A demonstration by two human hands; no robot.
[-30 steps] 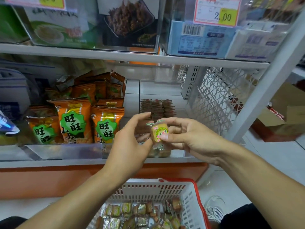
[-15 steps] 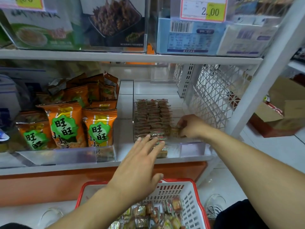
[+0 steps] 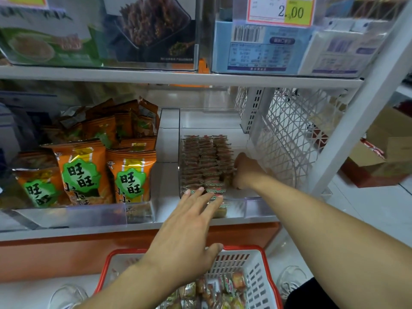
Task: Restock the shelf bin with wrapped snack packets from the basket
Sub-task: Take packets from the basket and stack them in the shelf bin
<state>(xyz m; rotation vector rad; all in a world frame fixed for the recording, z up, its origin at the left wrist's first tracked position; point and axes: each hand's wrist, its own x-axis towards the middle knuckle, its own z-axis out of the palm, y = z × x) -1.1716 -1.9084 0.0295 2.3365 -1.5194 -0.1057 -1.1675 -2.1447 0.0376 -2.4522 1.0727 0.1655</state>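
Observation:
A clear shelf bin [image 3: 254, 200] on the lower shelf holds neat rows of wrapped snack packets [image 3: 205, 161]. My right hand [image 3: 246, 171] reaches into the bin's right side, fingers curled around a small yellowish packet [image 3: 227, 179] pressed against the rows. My left hand [image 3: 189, 228] hovers flat and open in front of the bin, fingertips over its front edge, holding nothing. Below it stands the white basket with a red rim [image 3: 258, 273], with several loose wrapped packets [image 3: 214, 291] inside.
Orange snack bags [image 3: 82, 175] fill the bin to the left. A white mesh side panel [image 3: 289, 134] closes the shelf on the right. The upper shelf edge [image 3: 178, 76] hangs low overhead with a price tag [image 3: 281, 10]. A cardboard box [image 3: 390, 152] sits on the floor to the right.
A second ago both hands held one packet before the shelf. My right hand carried it into the bin's right side; my left hand let go and now hovers flat and open.

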